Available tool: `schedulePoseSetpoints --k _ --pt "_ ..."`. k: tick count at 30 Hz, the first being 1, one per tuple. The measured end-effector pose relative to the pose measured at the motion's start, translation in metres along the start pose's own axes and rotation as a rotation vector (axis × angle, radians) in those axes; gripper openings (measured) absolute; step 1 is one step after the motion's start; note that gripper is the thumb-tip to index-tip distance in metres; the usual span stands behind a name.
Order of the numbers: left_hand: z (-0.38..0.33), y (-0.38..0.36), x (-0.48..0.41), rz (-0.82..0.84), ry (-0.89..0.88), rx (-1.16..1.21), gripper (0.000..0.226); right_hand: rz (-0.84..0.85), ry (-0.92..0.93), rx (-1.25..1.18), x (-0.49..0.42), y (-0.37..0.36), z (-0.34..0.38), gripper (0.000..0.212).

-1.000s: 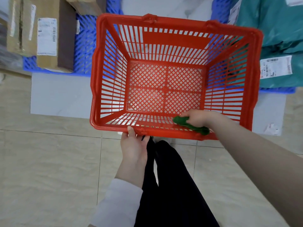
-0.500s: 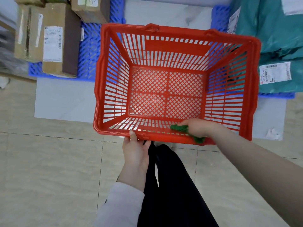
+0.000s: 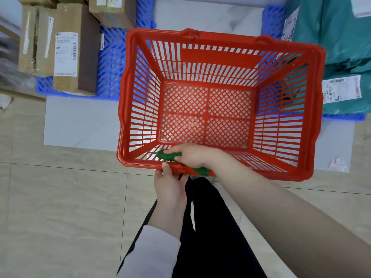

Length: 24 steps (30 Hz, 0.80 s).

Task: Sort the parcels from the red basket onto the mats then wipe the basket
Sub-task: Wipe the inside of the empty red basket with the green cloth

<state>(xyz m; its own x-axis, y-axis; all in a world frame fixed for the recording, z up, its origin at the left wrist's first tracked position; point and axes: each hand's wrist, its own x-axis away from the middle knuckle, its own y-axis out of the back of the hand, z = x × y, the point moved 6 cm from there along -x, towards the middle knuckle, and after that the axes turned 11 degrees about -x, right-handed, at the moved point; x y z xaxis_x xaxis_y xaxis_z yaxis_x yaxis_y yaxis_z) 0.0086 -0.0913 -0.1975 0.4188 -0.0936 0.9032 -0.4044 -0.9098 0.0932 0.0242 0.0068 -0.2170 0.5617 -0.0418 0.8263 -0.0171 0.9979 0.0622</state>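
The red basket (image 3: 313,109) sits on the floor in front of me with nothing inside it. My right hand (image 3: 193,156) reaches over the near rim and is shut on a green cloth (image 3: 167,155), which presses against the inside of the near wall toward the left corner. My left hand (image 3: 170,187) grips the near rim from outside, thumb on top. Brown cardboard parcels (image 3: 66,55) lie on the blue mat (image 3: 112,63) at the left. Teal bag parcels (image 3: 331,31) lie on the blue mat (image 3: 274,19) at the right.
The basket stands on a pale grey slab (image 3: 80,123) between the two mats. Beige floor tiles (image 3: 60,207) spread out in front. My dark trouser legs (image 3: 210,227) are below the basket. A scrap of paper (image 3: 337,164) lies at the right.
My right hand has slid the green cloth leftward along the basket's near wall. The view has shifted, so the basket now sits lower and further right. My left hand keeps its grip.
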Motion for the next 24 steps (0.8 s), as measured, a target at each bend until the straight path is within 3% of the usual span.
schedulePoseSetpoints --k 4,9,16,24 --pt "-0.002 0.0 0.002 -0.002 0.022 -0.036 0.03 0.006 -0.157 0.129 0.027 0.018 -0.053 0.05" --pt "-0.002 -0.001 0.005 -0.016 -0.005 -0.086 0.031 0.015 -0.43 0.116 0.065 0.057 -0.137 0.052" --pt "-0.011 -0.007 0.013 -0.084 -0.038 -0.173 0.033 0.032 -0.396 0.2 0.038 0.054 -0.137 0.055" --pt "-0.007 -0.003 0.001 -0.146 -0.068 -0.242 0.035 0.006 -0.309 0.05 -0.011 0.051 -0.147 0.05"
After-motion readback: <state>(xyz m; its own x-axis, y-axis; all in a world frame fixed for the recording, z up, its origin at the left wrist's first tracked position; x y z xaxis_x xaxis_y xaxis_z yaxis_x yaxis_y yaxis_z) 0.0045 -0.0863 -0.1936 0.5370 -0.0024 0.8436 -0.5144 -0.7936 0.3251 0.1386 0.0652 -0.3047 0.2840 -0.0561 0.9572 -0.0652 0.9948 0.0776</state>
